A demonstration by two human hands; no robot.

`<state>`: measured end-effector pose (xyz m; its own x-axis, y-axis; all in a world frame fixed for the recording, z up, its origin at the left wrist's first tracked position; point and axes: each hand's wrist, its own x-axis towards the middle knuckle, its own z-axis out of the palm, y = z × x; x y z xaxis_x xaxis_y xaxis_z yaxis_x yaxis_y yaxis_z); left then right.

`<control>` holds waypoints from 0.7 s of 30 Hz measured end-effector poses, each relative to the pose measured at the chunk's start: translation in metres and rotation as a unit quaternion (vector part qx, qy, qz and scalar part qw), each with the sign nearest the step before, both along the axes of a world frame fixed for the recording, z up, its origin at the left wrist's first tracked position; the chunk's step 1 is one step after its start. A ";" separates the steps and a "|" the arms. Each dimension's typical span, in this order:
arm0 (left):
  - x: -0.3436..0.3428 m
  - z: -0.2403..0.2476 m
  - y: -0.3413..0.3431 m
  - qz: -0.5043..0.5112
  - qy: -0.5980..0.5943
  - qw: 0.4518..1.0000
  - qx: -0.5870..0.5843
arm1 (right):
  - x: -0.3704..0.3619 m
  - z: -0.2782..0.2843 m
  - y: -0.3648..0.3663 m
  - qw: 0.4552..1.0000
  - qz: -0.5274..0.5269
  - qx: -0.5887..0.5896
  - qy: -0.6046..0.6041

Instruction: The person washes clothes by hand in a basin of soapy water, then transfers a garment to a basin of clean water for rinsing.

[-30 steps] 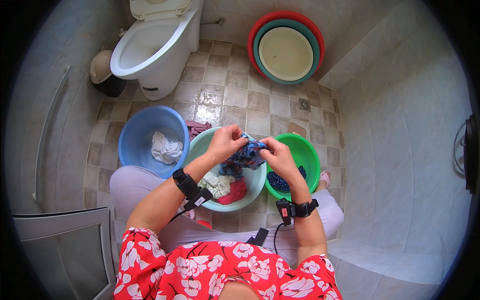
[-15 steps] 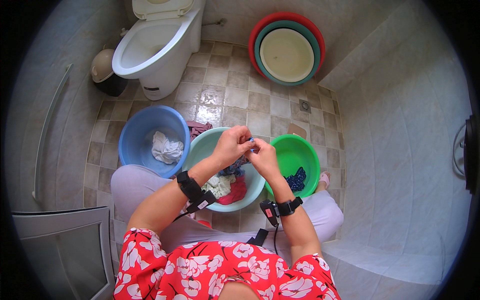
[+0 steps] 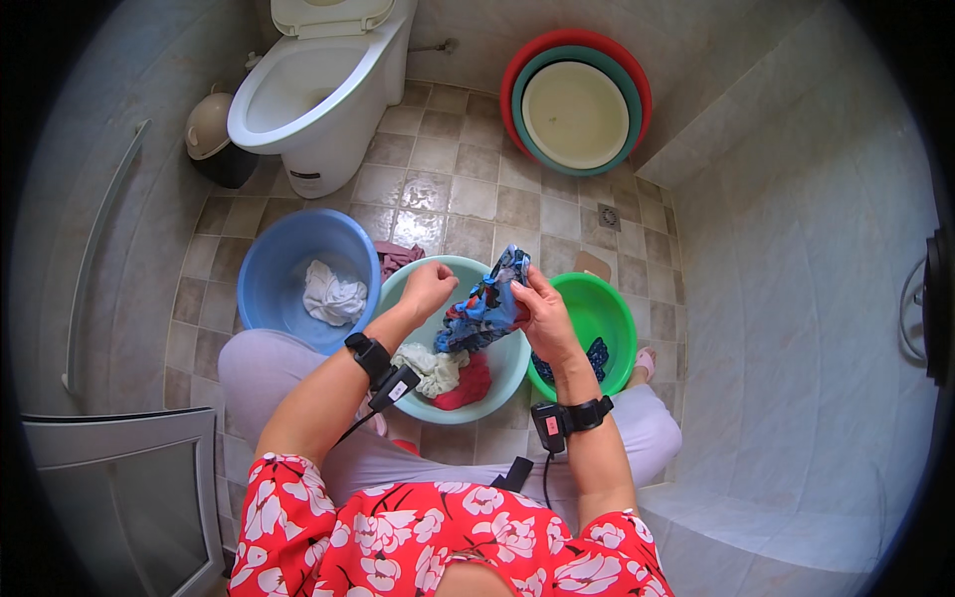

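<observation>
In my right hand (image 3: 545, 313) is a blue patterned garment (image 3: 487, 306) with dark and red patches, pinched near its top. It hangs over the pale mint basin (image 3: 395, 290). My left hand (image 3: 430, 286) is apart from it, above the basin's left side, fingers drawn together with nothing visible in them. Below, a whitish cloth (image 3: 430, 368) and a red cloth (image 3: 464, 383) lie in the basin. To the right, a green basin (image 3: 609, 316) holds a dark blue dotted cloth (image 3: 597, 358), partly hidden by my right hand and forearm.
A blue basin (image 3: 261, 261) with a white cloth (image 3: 333, 295) stands at left. Behind the mint basin lies a mauve cloth (image 3: 398, 259). A toilet (image 3: 333, 139), a bin (image 3: 211, 139) and nested basins (image 3: 642, 95) stand farther back. My bent legs flank the mint basin.
My hands, together before, have moved apart. The left has let go and drawn left and down; the right has moved right, and the blue garment now hangs higher, in full view.
</observation>
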<state>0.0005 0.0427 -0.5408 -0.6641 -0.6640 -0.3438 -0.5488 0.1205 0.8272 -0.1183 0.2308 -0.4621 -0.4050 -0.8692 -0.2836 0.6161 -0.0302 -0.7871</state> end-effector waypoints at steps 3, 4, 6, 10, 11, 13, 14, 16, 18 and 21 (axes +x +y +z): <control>0.006 -0.003 0.007 -0.029 -0.069 0.997 0.012 | 0.001 0.020 -0.001 0.999 -0.011 -0.031 0.017; 0.007 -0.006 0.009 -0.039 -0.097 0.994 0.038 | 0.000 0.028 0.001 0.999 -0.011 -0.030 0.017; 0.010 -0.004 0.011 -0.054 -0.145 0.984 0.092 | -0.001 0.042 0.006 0.999 0.037 -0.027 0.027; 0.005 0.028 0.027 0.001 -0.138 0.948 0.285 | -0.007 0.048 0.013 0.998 0.030 -0.034 0.050; 0.006 0.026 0.026 -0.018 -0.119 0.941 0.315 | -0.007 0.049 0.014 0.998 0.018 -0.043 0.042; 0.010 0.024 0.023 -0.035 -0.100 0.933 0.344 | -0.008 0.049 0.016 0.998 0.005 -0.053 0.034; 0.009 0.025 0.023 -0.013 -0.034 0.955 0.294 | -0.011 0.049 0.018 0.998 -0.001 -0.055 0.029; 0.007 0.026 0.021 0.018 0.113 0.972 0.207 | -0.017 0.042 0.022 0.998 -0.023 -0.059 0.019; 0.006 0.020 0.010 0.080 0.170 0.955 0.231 | -0.020 0.041 0.027 0.998 -0.024 -0.060 0.015; 0.001 0.021 0.006 0.144 0.280 0.919 0.238 | -0.025 0.038 0.035 0.998 -0.028 -0.056 0.006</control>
<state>0.0014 0.0489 -0.5199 -0.6457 -0.7027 -0.2989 0.0273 -0.4124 0.9106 -0.1430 0.2657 -0.4236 -0.4571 -0.8706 -0.1819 0.6020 -0.1522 -0.7839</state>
